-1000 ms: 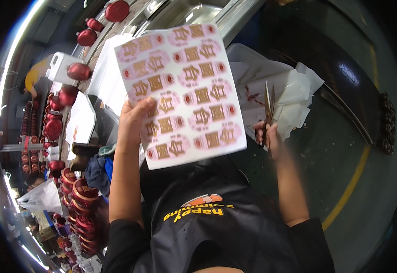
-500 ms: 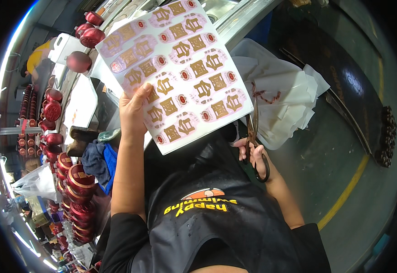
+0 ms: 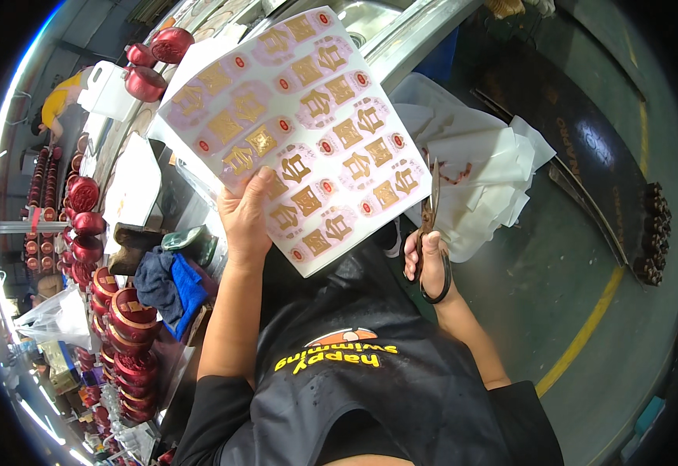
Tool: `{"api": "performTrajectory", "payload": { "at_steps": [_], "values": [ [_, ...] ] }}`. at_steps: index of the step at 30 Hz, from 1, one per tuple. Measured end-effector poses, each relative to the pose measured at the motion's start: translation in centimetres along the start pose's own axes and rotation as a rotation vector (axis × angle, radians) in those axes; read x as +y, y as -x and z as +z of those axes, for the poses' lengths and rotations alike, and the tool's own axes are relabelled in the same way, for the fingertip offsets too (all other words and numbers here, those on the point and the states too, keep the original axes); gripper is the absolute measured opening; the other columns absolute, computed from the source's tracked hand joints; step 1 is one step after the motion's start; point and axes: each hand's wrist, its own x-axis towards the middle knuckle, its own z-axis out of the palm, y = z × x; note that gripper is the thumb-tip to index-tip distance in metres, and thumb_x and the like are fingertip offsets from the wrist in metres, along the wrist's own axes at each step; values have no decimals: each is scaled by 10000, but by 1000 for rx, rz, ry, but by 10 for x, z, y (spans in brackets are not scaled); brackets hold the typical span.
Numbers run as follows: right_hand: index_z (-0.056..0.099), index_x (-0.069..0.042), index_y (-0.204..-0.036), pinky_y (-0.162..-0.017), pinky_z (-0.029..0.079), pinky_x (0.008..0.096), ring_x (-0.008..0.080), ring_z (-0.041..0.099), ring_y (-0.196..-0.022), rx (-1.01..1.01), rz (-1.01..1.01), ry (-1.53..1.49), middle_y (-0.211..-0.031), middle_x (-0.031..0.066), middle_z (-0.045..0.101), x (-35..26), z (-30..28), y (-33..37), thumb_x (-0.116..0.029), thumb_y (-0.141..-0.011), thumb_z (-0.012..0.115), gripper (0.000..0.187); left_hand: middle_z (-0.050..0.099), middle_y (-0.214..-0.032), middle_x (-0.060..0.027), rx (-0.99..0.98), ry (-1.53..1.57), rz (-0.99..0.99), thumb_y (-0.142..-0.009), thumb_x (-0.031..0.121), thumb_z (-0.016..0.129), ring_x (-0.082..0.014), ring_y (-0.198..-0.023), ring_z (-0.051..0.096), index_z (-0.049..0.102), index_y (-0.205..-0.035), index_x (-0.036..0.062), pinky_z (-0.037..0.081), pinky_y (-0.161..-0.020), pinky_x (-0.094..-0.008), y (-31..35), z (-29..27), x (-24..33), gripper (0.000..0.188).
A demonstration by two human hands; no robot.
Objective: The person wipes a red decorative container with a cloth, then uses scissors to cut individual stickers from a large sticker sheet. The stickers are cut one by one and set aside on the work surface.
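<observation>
A white sheet of printed stickers (image 3: pixel 308 132), pink with gold characters and small red ovals, is held up in front of me. My left hand (image 3: pixel 246 213) grips its lower left edge, thumb on top and the fingers hidden beneath. Beside the sheet's right corner, my right hand (image 3: pixel 428 268) holds a pair of scissors (image 3: pixel 430 210) by its black handles, blades pointing up. The blade tips stand close to the sheet's edge; I cannot tell whether they touch it.
Dark red round containers (image 3: pixel 133 318) line the bench on the left, by a blue cloth (image 3: pixel 187 291) and a white jug (image 3: pixel 110 89). A white plastic-lined bin (image 3: pixel 479 179) stands to the right. Beyond it lie a dark mat (image 3: pixel 564 140) and a yellow floor line (image 3: pixel 584 334). Another person in yellow (image 3: pixel 63 101) is far left.
The sticker sheet has tilted and its left part now bends. My left hand has moved slightly right and down. The scissors have come up alongside the sheet's right corner, blades looking more upright.
</observation>
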Motion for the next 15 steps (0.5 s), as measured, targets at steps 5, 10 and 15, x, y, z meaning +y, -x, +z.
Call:
{"api": "performTrajectory", "payload": {
  "at_steps": [5,10,15],
  "values": [
    [444,-91,-736,-358,315,212,70,364,-382,60,103,-200,-530,-39,355,20,29,-8,-671,-905,422,604,660,-987,-56,199,-39,-283,-917,41,579,-121,-869,623,624,-1098,-2,500,-755,-265,7,-11,14,192],
    [529,-75,-832,-415,354,227,87,388,-450,155,30,-144,-590,-29,407,32,12,-16,-728,-899,330,686,661,-1016,-86,-24,21,-75,-903,100,620,-156,-863,641,597,-1126,-8,531,-759,-306,9,-23,-1,249],
    [523,-31,-1065,-555,423,287,146,485,-667,-31,-191,-300,-932,100,559,4,6,-22,-614,-926,463,602,665,-991,-66,-45,202,-142,-912,93,617,-116,-855,614,629,-1066,-13,508,-746,-276,2,-22,-6,187]
  ]
}}
